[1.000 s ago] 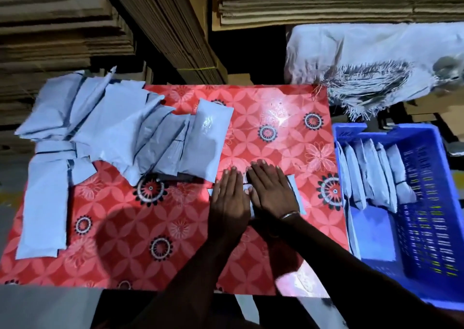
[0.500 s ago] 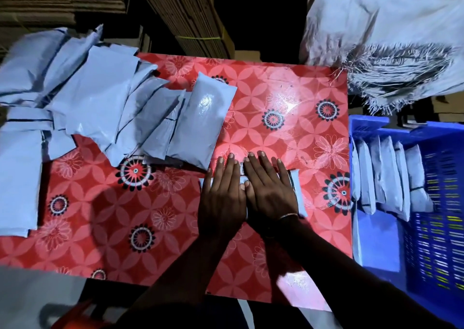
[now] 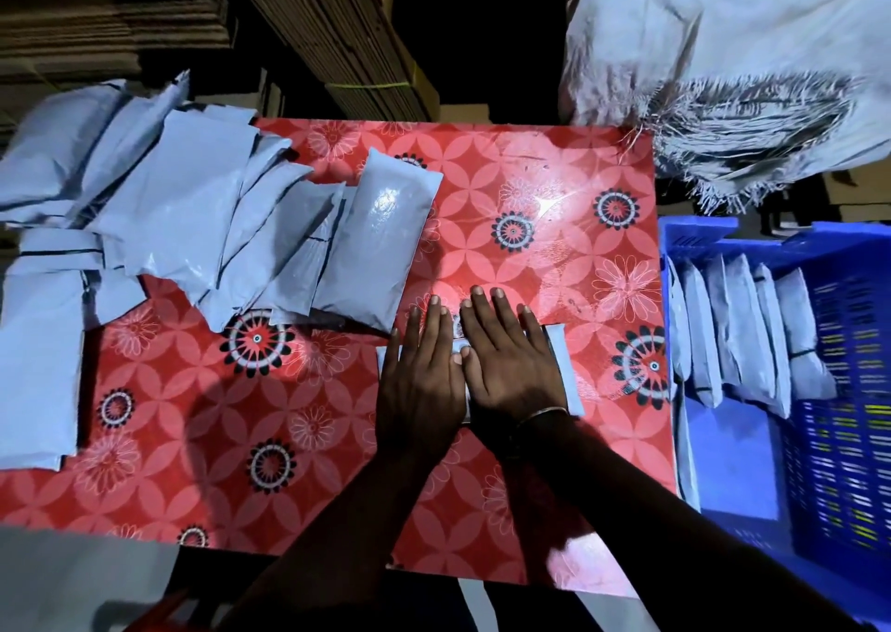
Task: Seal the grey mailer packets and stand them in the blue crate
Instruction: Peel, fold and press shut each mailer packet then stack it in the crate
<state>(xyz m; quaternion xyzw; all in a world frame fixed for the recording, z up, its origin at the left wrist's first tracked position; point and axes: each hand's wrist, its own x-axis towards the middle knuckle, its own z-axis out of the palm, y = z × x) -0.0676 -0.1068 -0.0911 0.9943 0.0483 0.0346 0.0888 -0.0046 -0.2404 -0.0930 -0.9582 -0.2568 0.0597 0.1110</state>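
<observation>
A grey mailer packet (image 3: 565,366) lies flat on the red flowered table (image 3: 530,226), mostly hidden under my hands. My left hand (image 3: 419,380) and my right hand (image 3: 508,366) press down on it side by side, fingers straight and flat. A heap of grey mailer packets (image 3: 193,226) covers the table's left side, the nearest one (image 3: 376,241) just above my left hand. The blue crate (image 3: 819,438) stands to the right of the table, with several grey packets (image 3: 742,332) standing on edge at its far end.
Stacks of flat cardboard (image 3: 313,28) rise behind the table. A white woven sack with a frayed edge (image 3: 723,91) lies beyond the crate. The crate's near half shows bare blue floor (image 3: 733,462).
Both hands stay flat on the packet and have barely shifted. The camera has tilted, so the whole scene sits slightly differently in the frame.
</observation>
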